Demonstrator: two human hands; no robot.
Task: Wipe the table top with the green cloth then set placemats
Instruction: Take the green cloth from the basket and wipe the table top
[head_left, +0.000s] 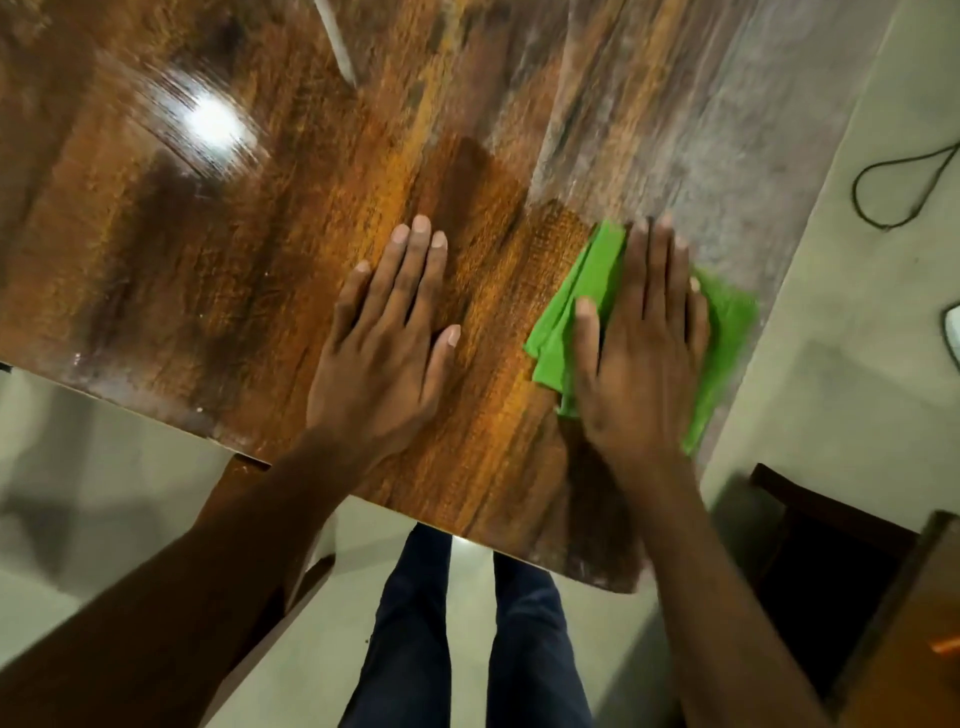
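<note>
Pressing flat on the green cloth (576, 306), the right hand (641, 343) is lying palm down right of centre in the frame, fingers spread and straight — not gripping, only bearing down on the fabric, which is sitting bunched under the palm and sticking out on both sides. The cloth is resting on the table top (234, 234) close to its right-hand edge, where the glossy wood grain is looking greyer and duller. The left hand (387, 353) is lying open and empty, palm down on bare wood just left of the cloth, not touching it. A bright lamp reflection is glaring in the upper left of the frame. Dark trousers (415, 634) are showing at bottom centre below the table edge — a black cord (883, 171) is looping on the pale floor at upper right.
</note>
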